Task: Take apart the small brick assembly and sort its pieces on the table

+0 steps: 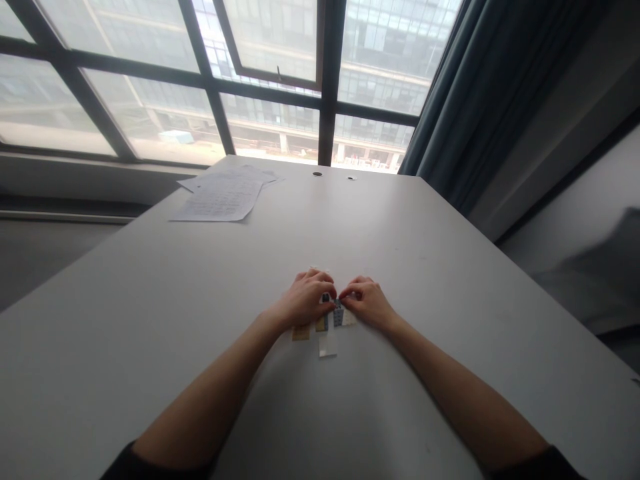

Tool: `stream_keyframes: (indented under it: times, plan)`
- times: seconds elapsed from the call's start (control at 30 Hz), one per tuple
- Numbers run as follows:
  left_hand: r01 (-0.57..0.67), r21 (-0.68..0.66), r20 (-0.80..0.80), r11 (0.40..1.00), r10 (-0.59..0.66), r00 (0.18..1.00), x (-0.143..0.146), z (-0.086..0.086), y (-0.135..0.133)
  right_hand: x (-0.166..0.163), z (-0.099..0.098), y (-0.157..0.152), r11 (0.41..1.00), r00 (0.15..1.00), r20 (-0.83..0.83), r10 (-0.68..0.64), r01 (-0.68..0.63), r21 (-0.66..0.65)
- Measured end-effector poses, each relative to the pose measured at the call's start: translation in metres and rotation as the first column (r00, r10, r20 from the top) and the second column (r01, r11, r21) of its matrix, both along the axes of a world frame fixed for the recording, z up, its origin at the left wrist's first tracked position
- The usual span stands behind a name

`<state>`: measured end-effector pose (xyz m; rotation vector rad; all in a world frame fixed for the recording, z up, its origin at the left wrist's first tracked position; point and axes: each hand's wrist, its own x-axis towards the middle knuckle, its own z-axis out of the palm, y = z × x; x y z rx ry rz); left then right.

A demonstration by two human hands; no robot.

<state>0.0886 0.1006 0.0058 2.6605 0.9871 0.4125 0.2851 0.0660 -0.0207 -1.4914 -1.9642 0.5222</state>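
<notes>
A grey piece [339, 317] lies between curled left fingers [325, 287] and right fingers [352, 304]; grip I cannot tell.

Worn on my head, the single camera looks forward and down from behind my forearms [215, 387]. It takes in my left hand [307, 297] and right hand [371, 304] at middle distance, then the white table [400, 253] to its far edge, both far corners and the windows [277, 40] beyond.
</notes>
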Motion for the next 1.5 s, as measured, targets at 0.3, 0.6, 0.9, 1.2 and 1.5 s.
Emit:
stream_keyframes:
  times: [0.3, 0.6, 0.9, 1.2, 1.5]
  plan:
    - [-0.012, -0.020, 0.023, 1.000, 0.012, 1.000, -0.007, 0.003, 0.006, 0.001, 0.000, 0.001, 1.000, 0.999, -0.032, -0.008, 0.008, -0.002]
    - [-0.055, 0.024, -0.021, 0.998, 0.056, 0.998, -0.016, 0.003, 0.013, 0.004, -0.005, 0.003, 1.000, 0.995, -0.093, -0.030, 0.030, -0.004]
    - [-0.060, 0.109, 0.097, 0.992, 0.050, 0.994, -0.013, 0.004, 0.013, 0.001, 0.004, 0.000, 0.998, 0.972, -0.228, -0.064, 0.058, -0.032]
    - [-0.041, 0.169, 0.208, 0.985, 0.005, 0.978, -0.002, 0.019, -0.001, -0.010, 0.010, -0.003, 0.996, 0.907, -0.421, 0.014, -0.052, -0.079]
    - [0.019, 0.091, 0.255, 0.996, -0.042, 0.966, -0.013, 0.026, 0.005, -0.007, 0.021, -0.004, 0.992, 0.927, -0.362, 0.094, -0.118, -0.046]
